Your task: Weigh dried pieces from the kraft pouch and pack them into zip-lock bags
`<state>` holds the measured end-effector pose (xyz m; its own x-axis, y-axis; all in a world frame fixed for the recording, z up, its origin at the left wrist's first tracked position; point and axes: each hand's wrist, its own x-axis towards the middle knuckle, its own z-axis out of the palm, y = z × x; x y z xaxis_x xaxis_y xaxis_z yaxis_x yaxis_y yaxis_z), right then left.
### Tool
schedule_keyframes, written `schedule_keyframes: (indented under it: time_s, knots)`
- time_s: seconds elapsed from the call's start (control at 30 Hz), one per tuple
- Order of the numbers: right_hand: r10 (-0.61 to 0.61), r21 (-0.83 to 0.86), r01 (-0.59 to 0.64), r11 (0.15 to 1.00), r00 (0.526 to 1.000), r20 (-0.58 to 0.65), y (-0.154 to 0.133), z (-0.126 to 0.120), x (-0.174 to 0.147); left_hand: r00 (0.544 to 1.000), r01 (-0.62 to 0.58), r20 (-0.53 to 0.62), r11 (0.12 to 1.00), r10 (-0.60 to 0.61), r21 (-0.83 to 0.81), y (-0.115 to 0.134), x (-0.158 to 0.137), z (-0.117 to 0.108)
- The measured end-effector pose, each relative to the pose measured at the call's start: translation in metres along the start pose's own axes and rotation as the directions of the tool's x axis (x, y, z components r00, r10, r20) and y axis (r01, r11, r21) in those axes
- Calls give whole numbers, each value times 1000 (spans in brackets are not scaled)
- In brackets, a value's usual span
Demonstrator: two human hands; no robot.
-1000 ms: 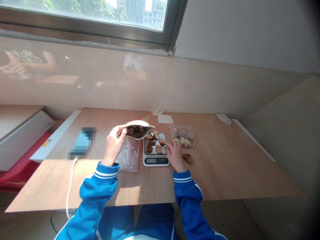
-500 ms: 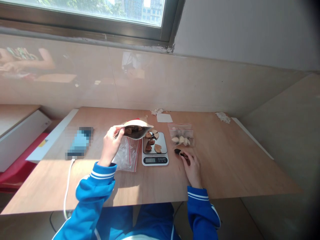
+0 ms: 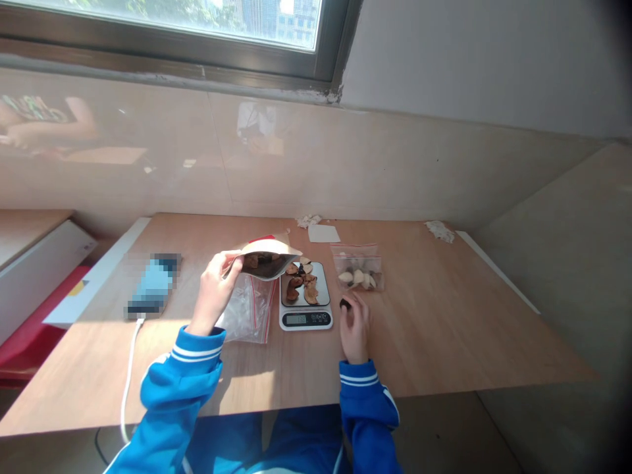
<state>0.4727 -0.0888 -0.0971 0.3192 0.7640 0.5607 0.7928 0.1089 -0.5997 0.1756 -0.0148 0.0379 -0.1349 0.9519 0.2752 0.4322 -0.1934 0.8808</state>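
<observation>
Just right of a white, flat digital scale (image 3: 306, 320) w/ a shiny mirror-like platter (image 3: 322, 289), the right hand (image 3: 354, 329) has thumb & fingertips nearly together on a small, dark, curved piece (image 3: 344, 304); can't tell if it's clear of the light-brown wooden desk (image 3: 444, 329). Half a sec ago this hand was farther right, around a brown clump. That spot is now bare & a ruffled brown clump (image 3: 311, 289) sits on the platter's front half, prob. the same one, so the load there has likely grown (display too blurry to read).

Left hand's (image 3: 213, 289) grip is pinched on the near-left edge of a tan paper pouch (image 3: 271, 247), mouth gaping, dark inside, w/ brown bits in it. It's tilted just above the platter's left corner, much as before.

Other curled brown slices (image 3: 295, 288) lie beside the clump. Partly under the left arm: clear plastic zip bags w/ red stripes (image 3: 241, 313). Beyond the right hand, a clear zip bag (image 3: 355, 253) of pale oval pieces (image 3: 358, 278) lies flat.
</observation>
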Motion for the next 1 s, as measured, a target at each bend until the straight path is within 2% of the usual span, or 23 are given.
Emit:
schedule_keyframes:
  time_s: [0.07,0.17,0.27,0.33,0.4,0.5,0.6,0.67,0.73,0.8,0.87,0.93,1.0]
  knots:
    - [9,-77,-12,997,999,-37,16,-13,-18,1000,-5,-20,1000,5,11,-1,1,2]
    - [22,-117,-25,993,999,-27,27,-24,-27,999,-3,-43,999,5,33,-3,-1,4]
    - [8,-119,-6,993,1000,19,25,-22,-24,998,11,-69,999,-9,31,-1,-1,6]
    - [-12,-128,20,992,998,56,22,-17,-21,992,17,-127,1000,-15,19,5,6,9]
    - [-22,-141,34,989,996,84,20,-13,-20,973,-15,-232,1000,18,15,14,23,12]
    - [-16,-149,34,988,993,118,20,-12,-21,915,-91,-391,995,94,27,28,64,16]
    - [3,-162,20,987,991,137,21,-14,-23,920,-40,-389,999,42,11,33,99,18]
    - [12,-174,13,985,990,143,22,-14,-23,926,-73,-372,997,63,-13,29,106,18]
    - [15,-183,13,983,989,147,23,-13,-24,904,-150,-406,989,134,-8,21,97,17]
    - [19,-190,11,982,988,154,24,-12,-24,878,-180,-444,983,180,41,11,76,15]
    - [24,-197,9,980,986,166,24,-11,-24,897,-134,-411,986,162,95,0,48,15]
    - [28,-206,10,979,983,182,24,-11,-24,947,-45,-309,987,90,152,-12,17,17]
    - [29,-214,13,977,981,194,23,-11,-24,993,23,-118,979,1,201,-28,-13,22]
